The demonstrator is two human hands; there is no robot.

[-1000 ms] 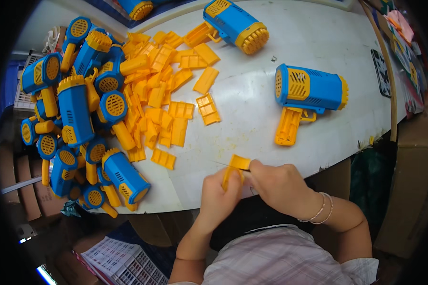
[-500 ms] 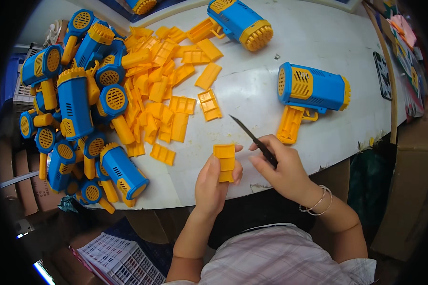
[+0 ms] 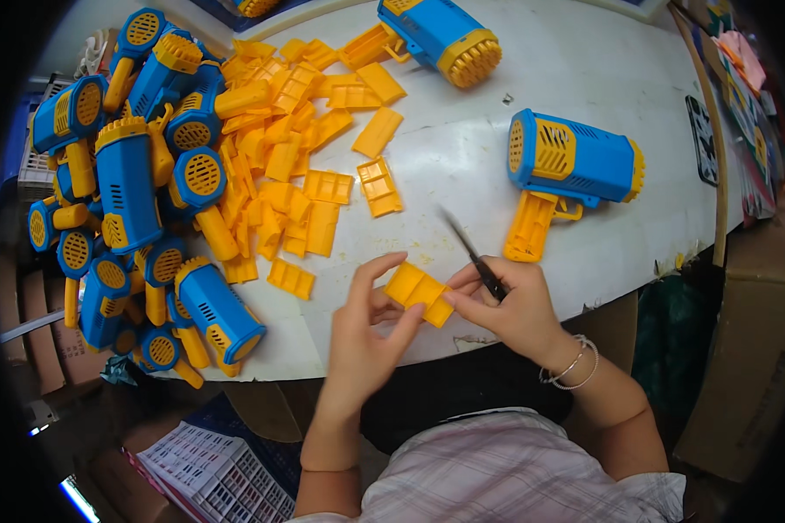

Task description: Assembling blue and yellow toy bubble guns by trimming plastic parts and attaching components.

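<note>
Near the table's front edge, my left hand (image 3: 362,327) grips a yellow plastic cover (image 3: 417,292) between thumb and fingers. The cover lies tilted, with its ribbed inner side showing. My right hand (image 3: 523,309) is closed around the black handle of a knife (image 3: 480,261), and its blurred blade points up and to the left. Its thumb and fingertips meet the cover's right end. Beyond that hand lies a blue and yellow toy bubble gun (image 3: 576,161), its hollow yellow handle (image 3: 532,227) open along the side.
Loose yellow covers (image 3: 283,157) are heaped left of centre on the white table (image 3: 462,157). Several toy guns (image 3: 126,187) are piled at the far left. Another toy gun (image 3: 440,39) lies at the back. A phone (image 3: 702,139) rests by the right edge.
The cover has turned from upright to slanted, and my left fingers have spread around it. My right hand has come in to touch it, with the knife still held.
</note>
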